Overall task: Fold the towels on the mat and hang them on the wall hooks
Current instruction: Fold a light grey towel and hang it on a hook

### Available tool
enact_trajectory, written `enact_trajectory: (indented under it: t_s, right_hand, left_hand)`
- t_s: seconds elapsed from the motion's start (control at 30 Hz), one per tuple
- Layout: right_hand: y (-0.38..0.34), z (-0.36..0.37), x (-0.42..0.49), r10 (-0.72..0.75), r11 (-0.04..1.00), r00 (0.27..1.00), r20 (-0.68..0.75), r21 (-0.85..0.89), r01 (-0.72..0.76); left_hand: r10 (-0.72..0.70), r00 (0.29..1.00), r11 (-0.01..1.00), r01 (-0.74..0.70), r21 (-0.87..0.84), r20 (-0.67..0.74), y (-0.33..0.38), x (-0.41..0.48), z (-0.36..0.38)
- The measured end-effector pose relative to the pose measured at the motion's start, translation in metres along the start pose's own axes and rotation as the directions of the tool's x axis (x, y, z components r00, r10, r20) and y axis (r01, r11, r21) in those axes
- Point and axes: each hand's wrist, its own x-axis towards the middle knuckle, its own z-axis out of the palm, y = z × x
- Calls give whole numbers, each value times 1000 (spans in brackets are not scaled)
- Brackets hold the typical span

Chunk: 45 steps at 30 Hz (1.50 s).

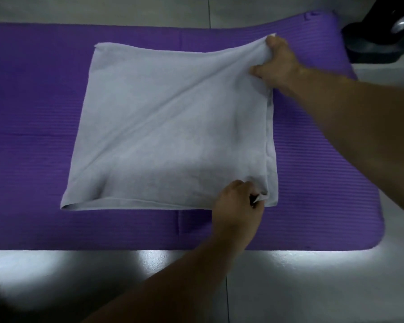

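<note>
1. Gripping the far right corner of the grey towel (173,127), your right hand (278,64) has its fingers curled round bunched cloth, and that corner is raised off the purple mat (33,113).
2. Your left hand (237,201) pinches the near right corner, low against the mat at the towel's near edge.
3. The towel lies mid-mat and looks doubled along its right side. Its left edge is flat, and a taut diagonal ridge runs from the raised corner towards the near left one.
4. That ridge is your main risk. With one hand high and the other low, the pull is uneven, so carrying the corners across would likely skew the fold and leave the edges mismatched.
5. If either pinch holds only the top layer, the layers could slide apart in mid-fold. I cannot tell how many layers you hold.
6. The ribbed mat may drag the underside and bunch it.
7. A black object (378,40) sits near your right hand, so a wide swing could brush it.
8. No wall hooks are in view.
</note>
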Motion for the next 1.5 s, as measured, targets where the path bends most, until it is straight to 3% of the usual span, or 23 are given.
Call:
enact_trajectory:
  t_s: [0.13,0.3,0.37,0.43,0.5,0.57,0.67,0.73,0.8,0.9,1.0,1.1,1.3,1.4,1.5]
  right_hand:
    - [5,0,4,-44,999,998,-37,-2,44]
    - [12,-1,7,-67,988,997,-34,-140,62]
    - [15,2,8,-20,964,1000,8,-265,21]
    - [14,6,5,80,892,996,34,-449,-56]
    - [6,14,-3,90,839,996,-25,-536,-89]
    - [-7,28,-16,-26,817,996,-85,-575,-28]
    - [-32,67,-38,-312,769,950,25,-580,268]
    - [-54,102,-49,-403,750,901,158,-508,424]
    - [-78,137,-57,-421,769,862,280,-394,504]
    - [-108,183,-54,-435,811,840,326,-263,522]
    - [-143,219,-40,-442,824,853,279,-250,509]
    - [-173,248,-19,-419,850,879,226,-244,468]
    - [-198,270,18,-280,910,949,144,-275,310]
    - [-203,278,28,-223,931,968,114,-268,247]
    - [-215,280,31,-182,882,967,179,-404,241]
  left_hand:
    - [87,992,995,-92,-43,-93,1,-9,15]
    - [74,985,994,-86,-73,-154,1,-2,28]
    - [101,991,993,-106,-52,-87,3,0,31]
    - [59,995,997,-54,-58,80,12,1,26]
    - [-17,980,997,30,-64,199,17,5,7]
    - [-111,972,988,131,-86,206,7,13,-30]
    - [-264,961,961,270,59,-81,-45,20,-112]
    - [-394,883,893,433,120,-256,-86,15,-168]
    - [-569,758,767,629,125,-319,-118,4,-208]
    - [-784,549,572,820,8,-288,-151,-18,-248]
    - [-891,417,450,860,-240,-176,-171,-31,-262]
    - [-910,414,316,714,-624,12,-182,-37,-262]
    - [-921,347,4,465,-885,178,-187,-42,-258]
    - [-918,341,-44,426,-903,205,-184,-48,-259]
    - [-906,375,-3,458,-889,197,-184,-54,-258]
